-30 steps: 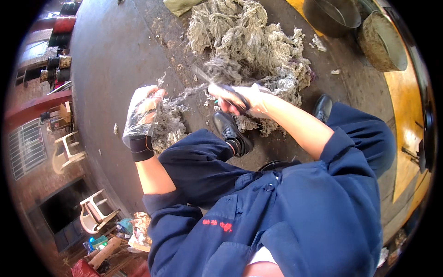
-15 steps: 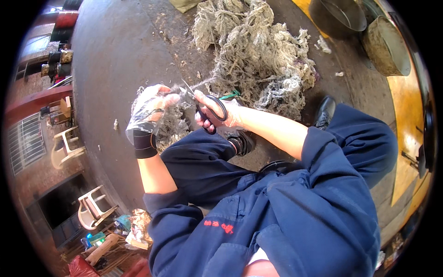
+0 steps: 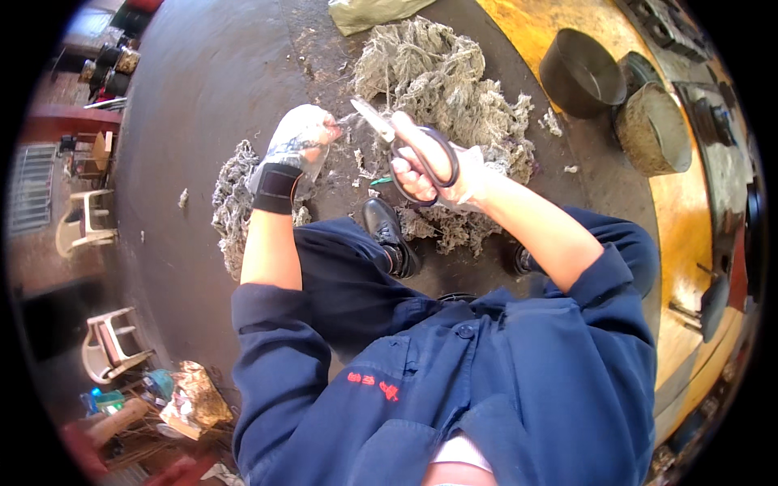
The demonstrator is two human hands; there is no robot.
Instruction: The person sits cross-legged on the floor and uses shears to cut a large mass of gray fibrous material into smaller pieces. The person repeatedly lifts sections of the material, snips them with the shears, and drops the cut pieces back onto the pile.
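My right hand (image 3: 433, 166), in a clear plastic glove, grips black-handled scissors (image 3: 374, 120), fingers through the loops and blades pointing up and left. My left hand (image 3: 304, 136) wears a clear plastic glove and a black wristband (image 3: 276, 188). Its fingers are pinched together, with a wisp of grey fibre (image 3: 350, 126) at the tips, close to the scissors. Beyond and beneath my right hand lies a large tangled heap of grey fibre (image 3: 438, 69). A smaller fibre pile (image 3: 233, 198) sits to the left, partly hidden behind my left forearm.
Two metal tubs (image 3: 579, 74) (image 3: 655, 130) stand at the right by a yellow floor area (image 3: 519, 28). A green scrap (image 3: 381, 181) lies between my hands. At the left are pale plastic chairs (image 3: 113, 344) and clutter (image 3: 194, 401). My black shoe (image 3: 385, 231) is below the scissors.
Both hands have moved apart; the scissors have drawn right, away from my left hand. The strand that ran from the heap to my left hand no longer shows. The view has shifted.
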